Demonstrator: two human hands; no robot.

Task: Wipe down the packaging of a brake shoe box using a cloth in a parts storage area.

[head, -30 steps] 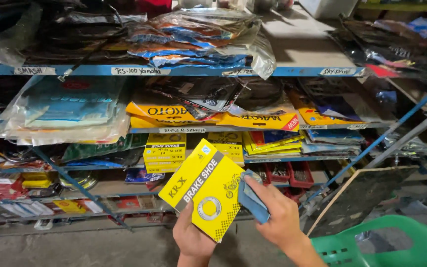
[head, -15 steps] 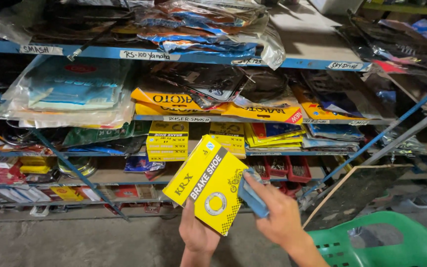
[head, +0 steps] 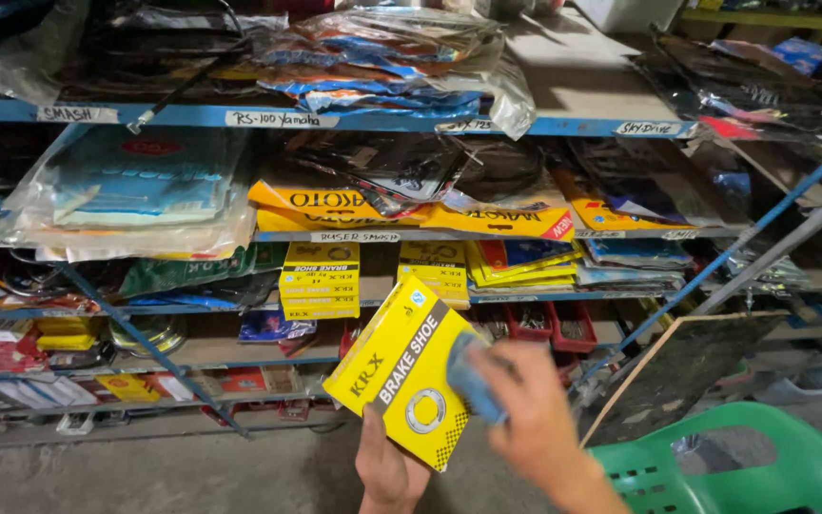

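Holding: a flat yellow box (head: 409,371) is gripped from below by the left hand (head: 387,466), fingers closed on its lower edge, and is tilted with one corner up.
Wiping cloth: a blue cloth (head: 473,381) is pinched in the right hand (head: 525,414), fingers closed around it, and is pressed against the right side of the box face.
Box position: the box is held between the two hands, in front of the shelves and above the concrete floor (head: 192,471) (the right hand overlaps its right edge).
Top shelf: clear plastic bags (head: 382,52) of blue and orange packets are piled on the blue metal shelf (head: 240,117).
Second shelf: long yellow packets (head: 335,205) are laid flat beside a plastic-wrapped bundle of pale blue packs (head: 135,195).
Third shelf: a stack of small yellow boxes (head: 320,281), like the held one, is stood just behind it; more yellow packs (head: 516,265) are stacked to the right.
Trays: small red trays (head: 549,324) are seen behind the right hand (contents too small to tell).
Lower right: a green plastic chair (head: 763,466) is placed beside a leaning board (head: 677,371).
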